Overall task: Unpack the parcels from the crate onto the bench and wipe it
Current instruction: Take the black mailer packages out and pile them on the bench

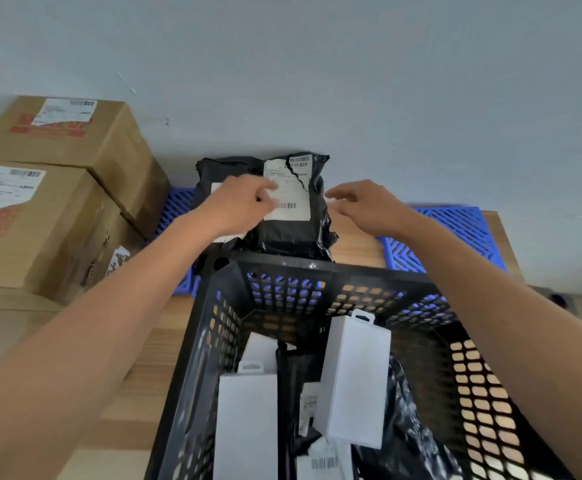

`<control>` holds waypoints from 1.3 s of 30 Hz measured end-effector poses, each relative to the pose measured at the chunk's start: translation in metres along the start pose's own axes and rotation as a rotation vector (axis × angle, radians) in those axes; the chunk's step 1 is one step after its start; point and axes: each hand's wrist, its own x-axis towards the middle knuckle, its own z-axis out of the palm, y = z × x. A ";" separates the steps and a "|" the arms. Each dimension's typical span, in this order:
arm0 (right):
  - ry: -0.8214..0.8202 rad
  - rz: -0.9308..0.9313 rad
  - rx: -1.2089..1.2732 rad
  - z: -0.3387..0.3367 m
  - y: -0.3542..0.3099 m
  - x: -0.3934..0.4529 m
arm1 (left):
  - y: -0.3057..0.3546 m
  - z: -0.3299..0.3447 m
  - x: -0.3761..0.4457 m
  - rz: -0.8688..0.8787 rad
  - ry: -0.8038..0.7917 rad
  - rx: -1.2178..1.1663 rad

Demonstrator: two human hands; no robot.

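Two black bagged parcels [282,216] lie stacked on the bench [137,393] beyond the crate [317,268], which holds three white boxes [353,379], the left hand [244,206] resting curled on the top parcel's label, the right hand [365,206] hovering spread beside it, near two cardboard cartons [57,188].

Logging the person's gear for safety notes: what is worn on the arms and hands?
Nothing shows: the left hand and right hand are bare, without gloves, rings or a watch, and both forearms are uncovered, no sleeves in view.
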 end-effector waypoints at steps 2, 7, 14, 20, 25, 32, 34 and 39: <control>0.078 -0.016 0.079 -0.010 -0.003 -0.038 | 0.025 -0.006 -0.026 0.073 0.126 -0.071; 0.216 -0.049 0.215 -0.017 0.003 -0.148 | 0.083 0.012 -0.112 0.281 0.314 -0.276; 0.124 0.044 0.227 0.020 0.057 -0.235 | 0.110 0.097 -0.197 0.277 0.136 -0.319; -0.142 0.248 0.106 0.064 0.113 -0.252 | 0.098 0.161 -0.219 0.118 -0.128 -0.143; -0.273 0.414 0.113 0.096 0.141 -0.251 | 0.104 0.202 -0.230 -0.026 -0.375 -0.139; -0.440 0.505 0.047 0.127 0.173 -0.251 | 0.121 0.243 -0.232 -0.168 -0.747 -0.036; -0.496 0.518 0.040 0.128 0.178 -0.251 | 0.126 0.253 -0.233 -0.176 -0.810 0.032; -0.594 0.582 0.023 0.134 0.192 -0.252 | 0.130 0.280 -0.234 -0.232 -0.996 0.125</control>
